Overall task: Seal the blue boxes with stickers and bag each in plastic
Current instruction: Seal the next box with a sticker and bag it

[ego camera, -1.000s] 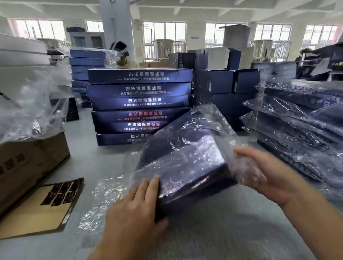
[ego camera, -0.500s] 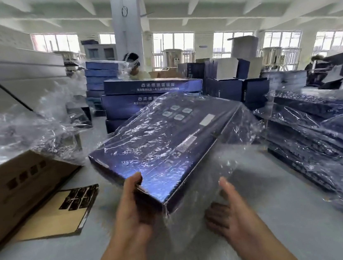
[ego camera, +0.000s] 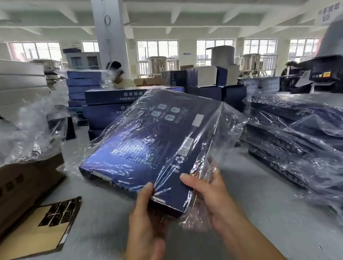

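**Bagging step: box enclosed**

At 6 o'clock, left hand (ego camera: 146, 217) and right hand (ego camera: 214, 196) grasp the near end of the blue box (ego camera: 147, 150), tilted at centre inside its plastic bag (ego camera: 227, 127). Likely next: stack it on the bagged boxes (ego camera: 307, 134) at 3 o'clock.

One wide-angle view, worn on the person's head, looks forward and somewhat down over the table (ego camera: 263, 215). The left hand (ego camera: 146, 215) and right hand (ego camera: 213, 198) come in from the bottom edge, close to the lens, gripping the bagged blue box (ego camera: 146, 145) at mid-frame. Farther off, the view faces a white pillar (ego camera: 111, 40) and the far wall's windows (ego camera: 158, 53). The ceiling (ego camera: 193, 1) fills the top, its lines bowed at the edges.
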